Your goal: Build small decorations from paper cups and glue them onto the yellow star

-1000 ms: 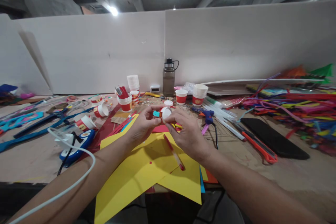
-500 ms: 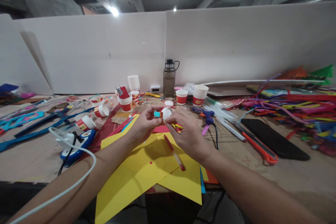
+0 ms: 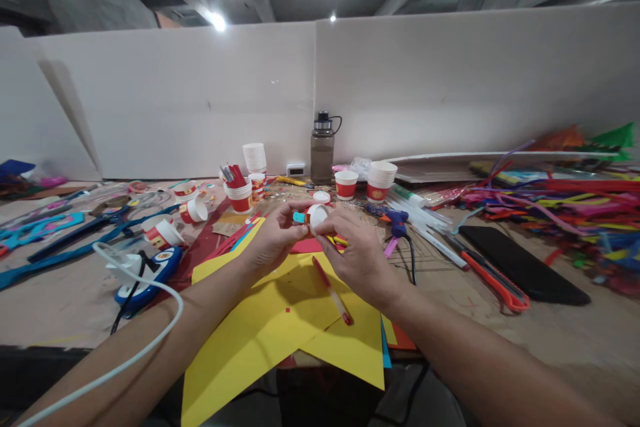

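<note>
Between my two hands is a small paper cup, tipped on its side, with a blue and orange piece on its left side. My left hand grips it from the left, thumb below and fingers behind. My right hand pinches the rim from the right, its fingertips close together. Beneath the hands lie yellow paper sheets, with a red pen resting across them. A hot glue gun lies just right of my right hand.
Stacked paper cups and a water bottle stand at the back. On the right are a red-handled cutter, a black phone and bright pipe cleaners. A blue power strip with a white cable lies left.
</note>
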A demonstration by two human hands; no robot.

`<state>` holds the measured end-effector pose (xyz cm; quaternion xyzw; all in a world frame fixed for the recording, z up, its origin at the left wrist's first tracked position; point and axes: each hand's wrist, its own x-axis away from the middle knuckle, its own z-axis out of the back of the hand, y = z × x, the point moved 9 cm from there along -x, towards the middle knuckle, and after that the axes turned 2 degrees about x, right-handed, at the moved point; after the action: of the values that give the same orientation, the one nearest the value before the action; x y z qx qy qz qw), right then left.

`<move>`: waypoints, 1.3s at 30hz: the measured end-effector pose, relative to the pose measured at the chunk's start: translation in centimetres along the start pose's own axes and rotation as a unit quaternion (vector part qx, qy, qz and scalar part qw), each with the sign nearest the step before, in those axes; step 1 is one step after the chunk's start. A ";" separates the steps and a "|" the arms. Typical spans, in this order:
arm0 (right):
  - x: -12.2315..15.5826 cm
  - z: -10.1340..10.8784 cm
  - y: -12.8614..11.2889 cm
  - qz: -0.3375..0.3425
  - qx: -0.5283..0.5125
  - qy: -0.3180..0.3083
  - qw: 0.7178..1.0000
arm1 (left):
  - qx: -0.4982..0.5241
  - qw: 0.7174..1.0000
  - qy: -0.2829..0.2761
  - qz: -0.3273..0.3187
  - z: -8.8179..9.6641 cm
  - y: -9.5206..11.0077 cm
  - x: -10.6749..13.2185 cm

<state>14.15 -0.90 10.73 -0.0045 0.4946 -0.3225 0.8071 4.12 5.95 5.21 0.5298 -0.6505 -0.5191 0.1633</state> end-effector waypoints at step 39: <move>0.0 0.1 -0.1 0.006 0.000 0.005 1.000 | 0.008 1.000 -0.009 -0.001 0.0 -0.2 0.0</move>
<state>14.15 -0.96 10.82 0.0007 0.4987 -0.3176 0.8065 4.22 5.98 5.09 0.5273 -0.6554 -0.5188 0.1528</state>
